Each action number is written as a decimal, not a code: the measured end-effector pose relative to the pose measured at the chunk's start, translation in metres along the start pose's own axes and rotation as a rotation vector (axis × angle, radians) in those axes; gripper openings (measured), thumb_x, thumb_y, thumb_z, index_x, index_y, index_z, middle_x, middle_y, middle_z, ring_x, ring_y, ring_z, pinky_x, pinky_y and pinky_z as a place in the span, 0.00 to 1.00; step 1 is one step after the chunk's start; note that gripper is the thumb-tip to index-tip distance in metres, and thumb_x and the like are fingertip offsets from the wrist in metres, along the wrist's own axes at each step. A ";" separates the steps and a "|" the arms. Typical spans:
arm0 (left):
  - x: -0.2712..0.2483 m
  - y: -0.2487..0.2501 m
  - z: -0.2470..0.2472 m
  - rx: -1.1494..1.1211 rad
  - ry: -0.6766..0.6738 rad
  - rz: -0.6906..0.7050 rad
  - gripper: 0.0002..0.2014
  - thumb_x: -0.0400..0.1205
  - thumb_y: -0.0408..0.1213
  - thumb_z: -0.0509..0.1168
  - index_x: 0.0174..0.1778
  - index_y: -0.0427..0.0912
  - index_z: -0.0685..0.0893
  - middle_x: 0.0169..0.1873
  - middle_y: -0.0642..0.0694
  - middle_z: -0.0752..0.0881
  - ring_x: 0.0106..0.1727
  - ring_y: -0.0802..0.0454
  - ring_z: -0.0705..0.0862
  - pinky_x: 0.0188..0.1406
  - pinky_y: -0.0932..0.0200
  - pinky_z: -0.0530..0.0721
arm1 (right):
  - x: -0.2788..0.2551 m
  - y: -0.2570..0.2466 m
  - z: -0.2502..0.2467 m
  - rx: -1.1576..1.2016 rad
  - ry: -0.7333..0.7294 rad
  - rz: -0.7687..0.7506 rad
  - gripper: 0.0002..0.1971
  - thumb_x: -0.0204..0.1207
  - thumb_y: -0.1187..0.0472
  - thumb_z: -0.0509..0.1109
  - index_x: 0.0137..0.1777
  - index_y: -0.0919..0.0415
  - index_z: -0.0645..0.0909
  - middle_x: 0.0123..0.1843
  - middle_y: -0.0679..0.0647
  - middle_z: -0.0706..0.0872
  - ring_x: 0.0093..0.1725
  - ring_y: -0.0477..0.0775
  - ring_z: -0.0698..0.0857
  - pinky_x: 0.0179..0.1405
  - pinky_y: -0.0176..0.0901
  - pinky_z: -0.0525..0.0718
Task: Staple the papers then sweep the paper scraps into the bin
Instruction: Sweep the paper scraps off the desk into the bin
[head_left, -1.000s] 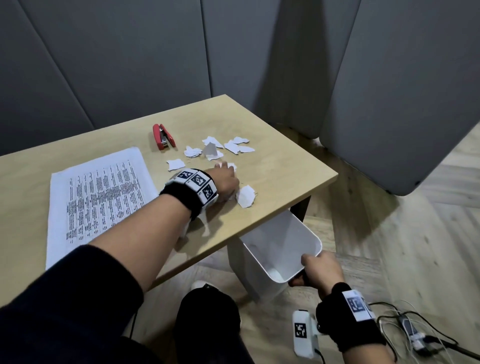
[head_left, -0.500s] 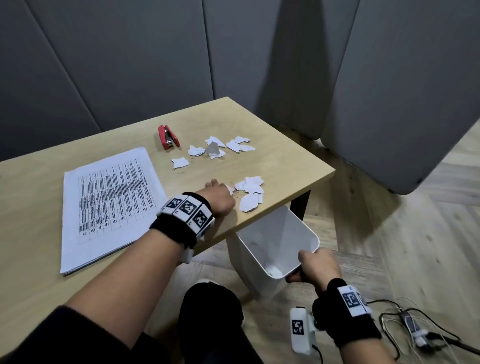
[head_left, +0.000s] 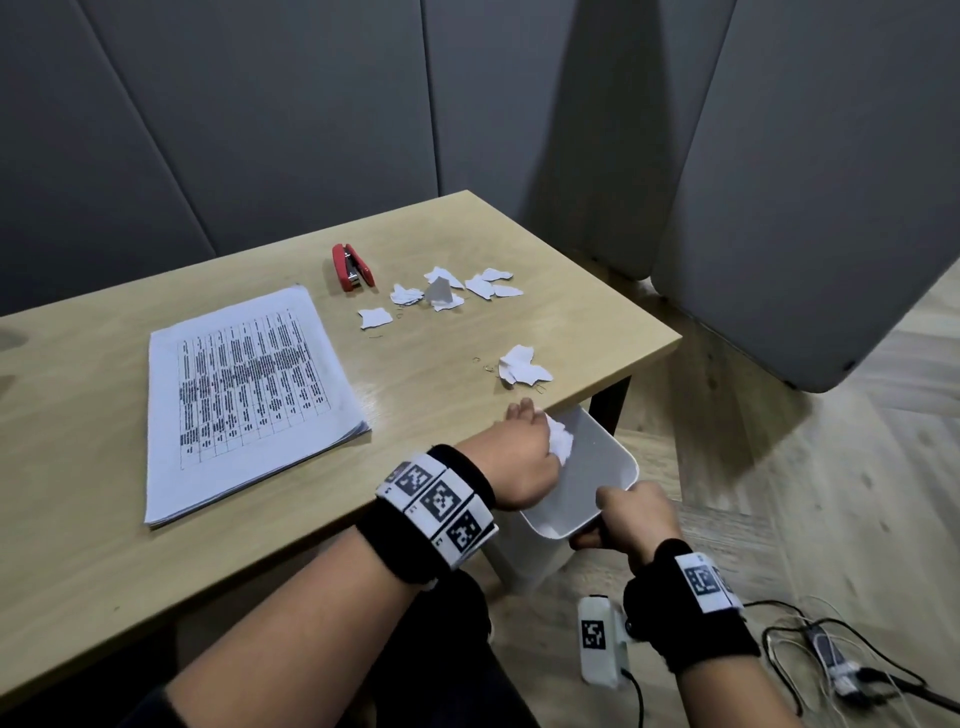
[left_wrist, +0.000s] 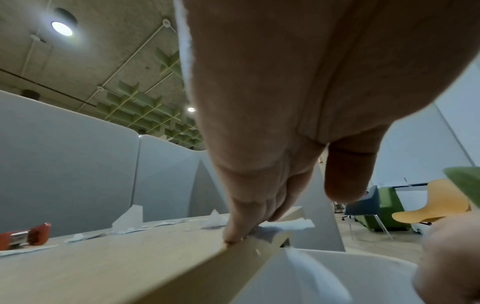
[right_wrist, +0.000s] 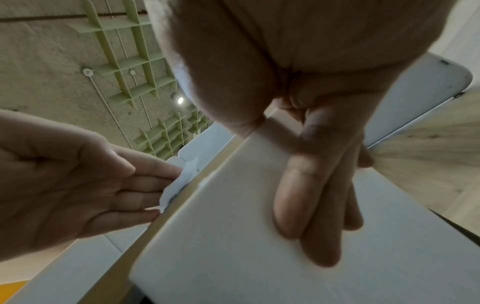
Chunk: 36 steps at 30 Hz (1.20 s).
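Pale wood table (head_left: 426, 395) spreading across the head view. Lying flat at nine o'clock, the papers (head_left: 244, 395). Tilting under the near table edge at five o'clock, the white bin (head_left: 597, 467), right hand (head_left: 631, 519) gripping its rim with curled fingers. Pushing paper scraps (head_left: 560, 441) over the edge with straight fingers, left hand (head_left: 519, 457). Resting at twelve o'clock, red stapler (head_left: 352, 267), more scraps (head_left: 522, 366) nearby.
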<state>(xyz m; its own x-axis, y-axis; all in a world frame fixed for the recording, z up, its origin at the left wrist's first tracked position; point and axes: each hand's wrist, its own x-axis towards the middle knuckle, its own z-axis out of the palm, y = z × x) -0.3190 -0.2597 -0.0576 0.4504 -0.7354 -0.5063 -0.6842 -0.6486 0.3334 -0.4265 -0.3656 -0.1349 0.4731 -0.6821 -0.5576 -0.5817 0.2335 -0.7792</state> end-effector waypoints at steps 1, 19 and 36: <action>-0.003 0.003 0.002 0.006 -0.002 0.015 0.33 0.86 0.38 0.46 0.86 0.31 0.44 0.86 0.35 0.40 0.89 0.44 0.42 0.88 0.50 0.48 | 0.001 0.001 0.000 0.006 0.000 -0.004 0.08 0.73 0.74 0.58 0.46 0.78 0.77 0.20 0.69 0.88 0.32 0.79 0.93 0.48 0.80 0.90; 0.064 -0.016 -0.079 0.033 0.103 -0.155 0.14 0.82 0.33 0.52 0.53 0.32 0.82 0.60 0.30 0.82 0.51 0.39 0.76 0.48 0.57 0.70 | 0.012 0.002 -0.005 0.029 0.003 0.016 0.06 0.73 0.74 0.59 0.41 0.75 0.77 0.19 0.67 0.88 0.35 0.80 0.93 0.48 0.79 0.91; 0.029 0.014 -0.014 0.041 0.209 0.129 0.26 0.84 0.40 0.50 0.77 0.35 0.74 0.79 0.34 0.71 0.80 0.38 0.71 0.80 0.47 0.69 | 0.014 0.007 -0.008 0.049 0.012 -0.006 0.07 0.73 0.74 0.59 0.39 0.77 0.77 0.22 0.72 0.88 0.34 0.82 0.92 0.47 0.83 0.90</action>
<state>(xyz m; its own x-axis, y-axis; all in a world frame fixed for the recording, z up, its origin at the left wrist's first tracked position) -0.3076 -0.2927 -0.0569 0.4634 -0.8393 -0.2845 -0.7650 -0.5409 0.3496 -0.4288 -0.3790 -0.1457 0.4680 -0.6919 -0.5498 -0.5459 0.2629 -0.7956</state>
